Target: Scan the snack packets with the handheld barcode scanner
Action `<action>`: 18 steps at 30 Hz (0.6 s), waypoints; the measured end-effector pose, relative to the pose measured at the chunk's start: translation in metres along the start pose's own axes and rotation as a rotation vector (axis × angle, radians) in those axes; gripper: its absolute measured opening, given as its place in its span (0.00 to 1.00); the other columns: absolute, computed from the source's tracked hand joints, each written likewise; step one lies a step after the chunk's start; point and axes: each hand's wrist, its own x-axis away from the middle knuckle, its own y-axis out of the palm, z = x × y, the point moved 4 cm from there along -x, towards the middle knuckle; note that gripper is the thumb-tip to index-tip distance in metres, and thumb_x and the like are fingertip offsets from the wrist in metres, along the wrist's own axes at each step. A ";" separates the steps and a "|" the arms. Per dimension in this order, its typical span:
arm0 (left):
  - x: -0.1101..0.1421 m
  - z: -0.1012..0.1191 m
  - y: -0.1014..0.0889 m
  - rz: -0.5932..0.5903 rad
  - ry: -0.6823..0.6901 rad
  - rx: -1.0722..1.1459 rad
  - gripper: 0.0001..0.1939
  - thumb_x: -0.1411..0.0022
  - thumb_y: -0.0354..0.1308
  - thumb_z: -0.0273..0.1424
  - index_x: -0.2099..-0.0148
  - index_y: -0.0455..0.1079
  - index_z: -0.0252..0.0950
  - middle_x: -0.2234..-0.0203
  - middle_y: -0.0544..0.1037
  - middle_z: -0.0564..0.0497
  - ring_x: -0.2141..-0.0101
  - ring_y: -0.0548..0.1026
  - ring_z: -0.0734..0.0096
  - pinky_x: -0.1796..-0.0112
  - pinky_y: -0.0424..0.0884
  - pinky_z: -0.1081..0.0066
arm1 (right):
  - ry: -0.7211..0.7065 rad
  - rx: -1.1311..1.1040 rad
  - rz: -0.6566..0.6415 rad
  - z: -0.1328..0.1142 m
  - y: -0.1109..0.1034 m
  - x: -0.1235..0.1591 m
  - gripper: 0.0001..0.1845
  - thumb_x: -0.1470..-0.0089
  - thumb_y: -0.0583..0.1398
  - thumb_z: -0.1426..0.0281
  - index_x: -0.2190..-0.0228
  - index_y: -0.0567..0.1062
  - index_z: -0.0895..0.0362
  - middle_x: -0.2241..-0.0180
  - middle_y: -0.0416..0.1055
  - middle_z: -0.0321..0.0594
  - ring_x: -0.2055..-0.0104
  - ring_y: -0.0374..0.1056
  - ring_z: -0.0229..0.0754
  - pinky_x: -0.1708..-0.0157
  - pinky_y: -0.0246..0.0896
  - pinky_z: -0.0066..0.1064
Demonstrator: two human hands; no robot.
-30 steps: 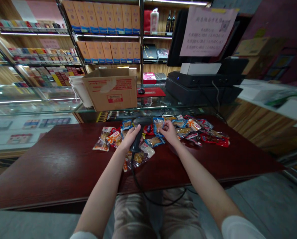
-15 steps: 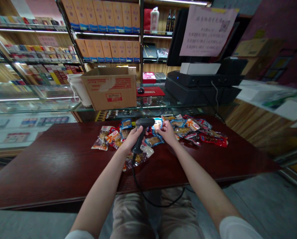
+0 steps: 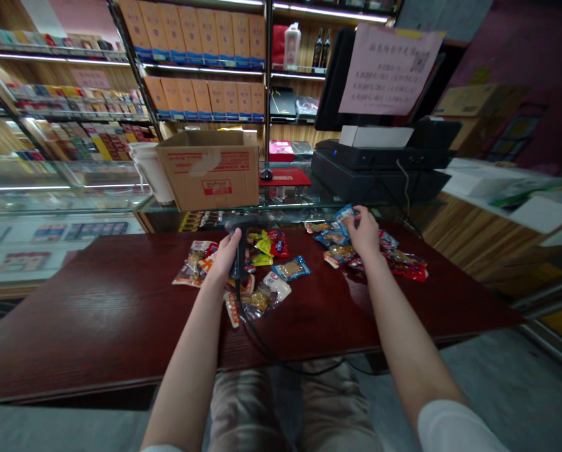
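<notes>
My left hand (image 3: 223,257) grips a black handheld barcode scanner (image 3: 238,252), whose cable (image 3: 257,339) runs down over the table edge towards my lap. Under and around it lie plastic snack packets (image 3: 262,300). My right hand (image 3: 364,235) is over a second group of packets (image 3: 337,254), its fingers pinching a blue-edged snack packet (image 3: 345,217). Most of that packet is hidden by the fingers. All the packets rest on a dark red wooden table (image 3: 92,307).
Behind the table is a glass display counter (image 3: 73,188) holding a cardboard box (image 3: 210,172), a white cup (image 3: 147,172), a computer mouse (image 3: 266,174) and a black printer-like machine (image 3: 379,166). Shelves of boxes and cigarette-like cartons stand behind.
My right hand has moved right and away from the scanner, taking the packet over the right-hand group. My left hand has shifted left with the scanner. The packets now lie in two separate groups.
</notes>
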 end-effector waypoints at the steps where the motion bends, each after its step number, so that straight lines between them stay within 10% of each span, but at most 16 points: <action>1: -0.001 0.001 -0.003 0.020 -0.003 -0.002 0.34 0.45 0.60 0.62 0.59 0.74 0.32 0.86 0.70 0.53 0.86 0.66 0.72 0.84 0.62 0.73 | 0.012 0.106 -0.057 0.007 -0.001 -0.003 0.17 0.44 0.55 0.72 0.54 0.76 0.59 0.59 0.73 0.52 0.55 0.69 0.54 0.51 0.64 0.45; 10: 0.008 0.010 0.002 0.086 -0.099 -0.043 0.29 0.37 0.59 0.54 0.60 0.74 0.29 0.87 0.70 0.52 0.87 0.66 0.73 0.84 0.60 0.75 | -0.127 0.490 -0.100 -0.006 0.003 0.026 0.18 0.40 0.54 0.69 0.54 0.80 0.60 0.42 0.68 0.56 0.38 0.57 0.60 0.37 0.40 0.62; 18: 0.005 0.010 -0.004 0.076 -0.050 -0.017 0.31 0.39 0.59 0.56 0.59 0.75 0.29 0.85 0.72 0.50 0.85 0.68 0.72 0.82 0.63 0.74 | -0.204 0.252 -0.624 -0.089 0.088 0.062 0.21 0.36 0.55 0.55 0.54 0.80 0.55 0.48 0.76 0.50 0.42 0.67 0.53 0.35 0.42 0.52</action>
